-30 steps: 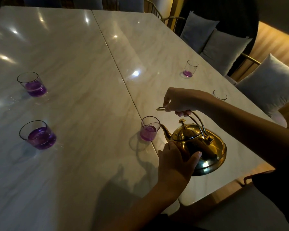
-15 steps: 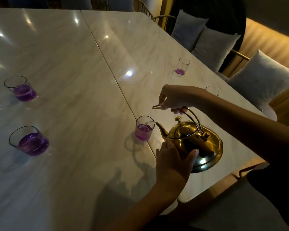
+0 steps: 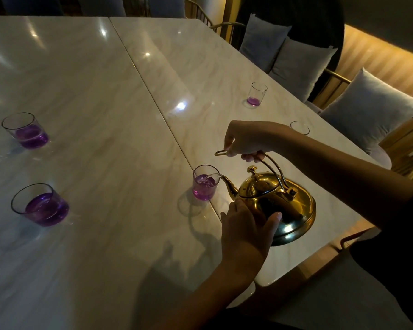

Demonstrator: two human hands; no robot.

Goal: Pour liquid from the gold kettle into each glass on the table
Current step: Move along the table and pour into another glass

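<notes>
The gold kettle (image 3: 275, 201) is tilted to the left, its spout over the rim of a nearby glass (image 3: 205, 182) that holds purple liquid; a thin stream runs into it. My right hand (image 3: 244, 141) grips the kettle's arched handle from above. My left hand (image 3: 247, 228) presses flat against the kettle's near side. Two glasses with purple liquid, one (image 3: 25, 130) farther and one (image 3: 40, 204) nearer, stand at the left. A far glass (image 3: 257, 94) has a little purple at its bottom. Another glass (image 3: 299, 128) shows only its rim behind my right forearm.
The marble table (image 3: 105, 103) is two slabs joined by a seam running under the glass being filled. Its right edge is close behind the kettle. Chairs with grey cushions (image 3: 367, 110) line the right side. A few drops lie near the far left glass.
The kettle has tipped further toward the glass and liquid now streams from its spout; the level in that glass has risen. Both hands keep their hold.
</notes>
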